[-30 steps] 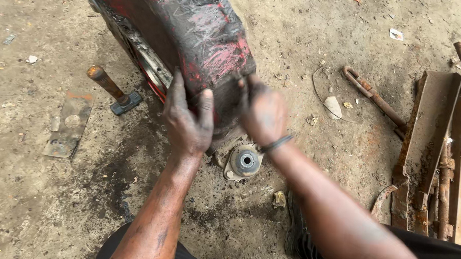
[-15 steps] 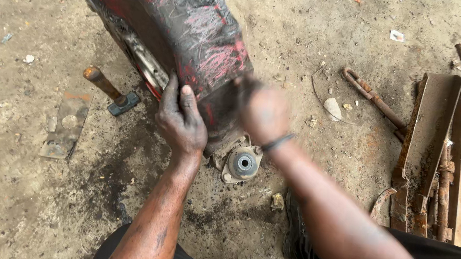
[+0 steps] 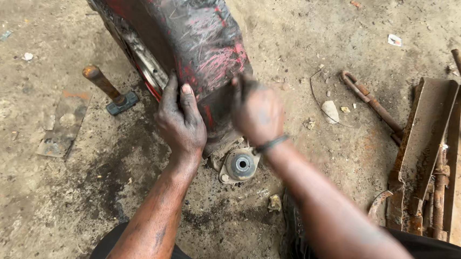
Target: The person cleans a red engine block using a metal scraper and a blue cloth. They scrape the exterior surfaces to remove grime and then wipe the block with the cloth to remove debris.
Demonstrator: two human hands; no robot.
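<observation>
1. The grimy red metal housing [image 3: 192,51] stands tilted on the dirt floor [image 3: 313,22].
2. The left hand [image 3: 179,121], spread earlier, is now pressed flat against the housing.
3. The right hand [image 3: 256,114], blurred, is raised beside the housing; its grip cannot be told.

I'm looking straight down at a dirt floor [image 3: 313,22], grey-brown, gritty and scuffed. There's a dark oily stain [image 3: 103,174] spreading across the middle left. A hammer [image 3: 107,89] lies at left, head down on the ground, with a flat rusty plate [image 3: 63,126] just beside it. Over on the right I've got a pile of rusty bars [image 3: 434,160] laid side by side, and a hooked rod [image 3: 370,101] near them. Small stones [image 3: 330,110] and scraps of litter [image 3: 394,40] are scattered about. Light is soft, even daylight, no hard shadows.
</observation>
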